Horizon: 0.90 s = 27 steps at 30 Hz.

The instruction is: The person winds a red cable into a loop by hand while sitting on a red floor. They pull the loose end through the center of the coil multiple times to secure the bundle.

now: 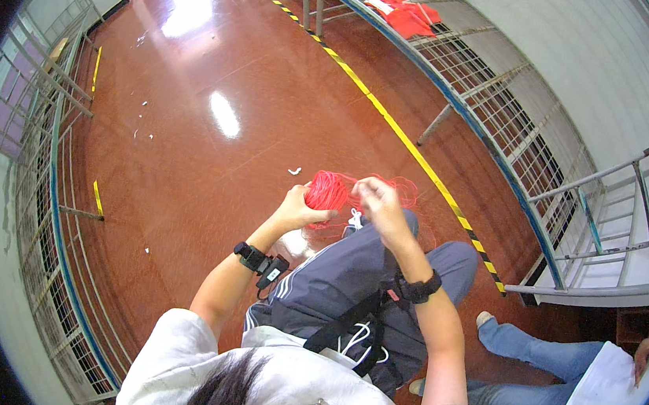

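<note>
A thick bundle of red string (326, 192) is held in my left hand (299, 209), whose fingers and thumb wrap round its near side. Just to the right, my right hand (378, 205) is closed in a pinch, slightly blurred, on a strand of the same string. Looser red loops (403, 187) spread out beyond and beside the right hand, over my knee. Part of the string is hidden behind my right fingers.
Metal bed frames (498, 134) line the right side, one with a red cloth (404, 15) on it; more frames (57, 166) stand left. Yellow-black tape (396, 127) crosses the brown floor (186, 164). A person in jeans (538, 355) is at lower right. White scraps (294, 171) lie about.
</note>
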Motion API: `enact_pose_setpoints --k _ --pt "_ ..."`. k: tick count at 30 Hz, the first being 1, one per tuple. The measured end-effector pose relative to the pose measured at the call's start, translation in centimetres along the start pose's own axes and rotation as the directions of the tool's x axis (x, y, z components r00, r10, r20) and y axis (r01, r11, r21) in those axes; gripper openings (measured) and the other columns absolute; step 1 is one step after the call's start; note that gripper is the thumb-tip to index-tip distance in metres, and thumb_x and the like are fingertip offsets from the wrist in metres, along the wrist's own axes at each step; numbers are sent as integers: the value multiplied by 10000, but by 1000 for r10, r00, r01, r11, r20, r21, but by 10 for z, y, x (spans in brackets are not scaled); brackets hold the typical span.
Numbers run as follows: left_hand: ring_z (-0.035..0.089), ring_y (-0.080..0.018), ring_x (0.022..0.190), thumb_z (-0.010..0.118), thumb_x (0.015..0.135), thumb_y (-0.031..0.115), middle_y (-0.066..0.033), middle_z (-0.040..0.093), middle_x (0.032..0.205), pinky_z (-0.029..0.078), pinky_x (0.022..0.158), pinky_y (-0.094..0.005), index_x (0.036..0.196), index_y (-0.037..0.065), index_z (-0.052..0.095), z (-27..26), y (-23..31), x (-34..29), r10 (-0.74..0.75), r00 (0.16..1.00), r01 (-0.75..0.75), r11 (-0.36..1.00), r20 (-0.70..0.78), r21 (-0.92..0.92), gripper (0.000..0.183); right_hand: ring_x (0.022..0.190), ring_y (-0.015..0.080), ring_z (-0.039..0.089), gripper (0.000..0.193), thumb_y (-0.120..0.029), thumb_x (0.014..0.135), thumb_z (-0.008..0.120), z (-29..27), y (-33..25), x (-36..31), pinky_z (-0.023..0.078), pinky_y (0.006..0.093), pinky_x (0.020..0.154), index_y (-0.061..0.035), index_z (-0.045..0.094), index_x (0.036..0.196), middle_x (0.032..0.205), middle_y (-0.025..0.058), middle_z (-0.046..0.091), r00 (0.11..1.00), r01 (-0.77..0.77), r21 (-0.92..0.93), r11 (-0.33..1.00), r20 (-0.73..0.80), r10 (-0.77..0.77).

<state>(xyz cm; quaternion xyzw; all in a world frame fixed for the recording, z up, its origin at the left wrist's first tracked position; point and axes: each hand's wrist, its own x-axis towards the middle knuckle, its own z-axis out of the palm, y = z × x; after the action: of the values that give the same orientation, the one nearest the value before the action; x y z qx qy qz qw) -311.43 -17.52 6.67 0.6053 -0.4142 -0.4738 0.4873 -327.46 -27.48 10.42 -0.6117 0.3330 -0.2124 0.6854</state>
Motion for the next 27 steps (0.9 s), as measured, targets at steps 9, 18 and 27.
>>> enact_pose_setpoints --k 9,18,27 --pt "612 -172 643 729 603 336 -92 629 664 480 626 -346 739 63 636 15 -21 14 -47 989 83 962 -143 259 319 693 329 601 190 -161 893 455 31 16 -12 440 372 601 13 524 927 725 203 582 964 216 -523 824 -21 -266" --pt "590 -134 664 706 654 272 -76 629 672 467 639 -323 750 54 639 11 -66 21 -196 975 207 972 -106 108 248 745 346 603 184 -160 885 461 36 37 -13 450 400 629 3 532 933 778 203 602 974 201 -542 816 26 -223" --pt "557 -100 802 612 798 268 -48 615 894 445 730 -265 964 13 599 8 -20 23 -169 947 191 980 272 -55 304 763 338 608 192 -157 891 454 25 30 -14 452 386 647 10 515 961 795 201 605 947 255 -444 859 -64 -315"
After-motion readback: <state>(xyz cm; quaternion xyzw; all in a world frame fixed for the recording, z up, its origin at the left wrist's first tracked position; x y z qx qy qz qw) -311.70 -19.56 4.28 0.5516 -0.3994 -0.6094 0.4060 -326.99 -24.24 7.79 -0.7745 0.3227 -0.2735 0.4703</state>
